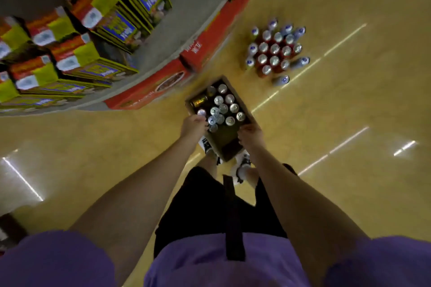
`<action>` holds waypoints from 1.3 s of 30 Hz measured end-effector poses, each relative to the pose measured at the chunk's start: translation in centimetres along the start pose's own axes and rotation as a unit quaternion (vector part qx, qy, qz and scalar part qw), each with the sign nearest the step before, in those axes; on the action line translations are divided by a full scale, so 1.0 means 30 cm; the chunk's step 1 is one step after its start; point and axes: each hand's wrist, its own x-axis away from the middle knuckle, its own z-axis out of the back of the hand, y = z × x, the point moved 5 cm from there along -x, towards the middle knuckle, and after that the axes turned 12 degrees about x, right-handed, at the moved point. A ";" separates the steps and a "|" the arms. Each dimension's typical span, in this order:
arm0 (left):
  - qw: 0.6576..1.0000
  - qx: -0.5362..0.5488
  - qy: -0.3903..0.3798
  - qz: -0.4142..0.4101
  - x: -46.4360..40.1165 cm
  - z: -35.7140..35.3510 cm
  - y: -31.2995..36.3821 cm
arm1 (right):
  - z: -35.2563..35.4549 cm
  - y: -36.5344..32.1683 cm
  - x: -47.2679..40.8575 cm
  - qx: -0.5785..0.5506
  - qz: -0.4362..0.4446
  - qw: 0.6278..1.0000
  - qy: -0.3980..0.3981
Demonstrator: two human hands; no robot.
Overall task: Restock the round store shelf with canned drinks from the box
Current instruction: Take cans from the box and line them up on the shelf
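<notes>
Holding the box (227, 144) low by the near floor, left hand (193, 124) and right hand (250, 135) each curled on a side wall. Cans (224, 107) look heavy on floppy cardboard, so I'd grip underneath. Shelf (163, 53) sits far left.

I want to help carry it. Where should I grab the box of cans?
Probably grip the cardboard box by its two long side walls, from above, one hand each side. It is open-topped and partly full of upright cans, so it must stay level.
</notes>
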 end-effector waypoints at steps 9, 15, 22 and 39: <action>0.996 -0.012 0.039 0.073 -0.442 -0.149 -0.229 | -0.245 0.110 -0.438 0.012 -0.033 0.998 -0.051; 0.991 0.001 0.054 0.120 -0.750 -0.253 -0.435 | -0.345 0.153 -0.728 0.062 -0.034 0.995 -0.064; 0.985 -0.010 0.046 0.166 -1.060 -0.308 -0.646 | -0.525 0.275 -1.010 0.117 -0.011 0.988 -0.103; 0.971 0.029 0.069 0.229 -1.399 -0.344 -0.827 | -0.817 0.275 -1.197 0.150 0.049 0.967 -0.198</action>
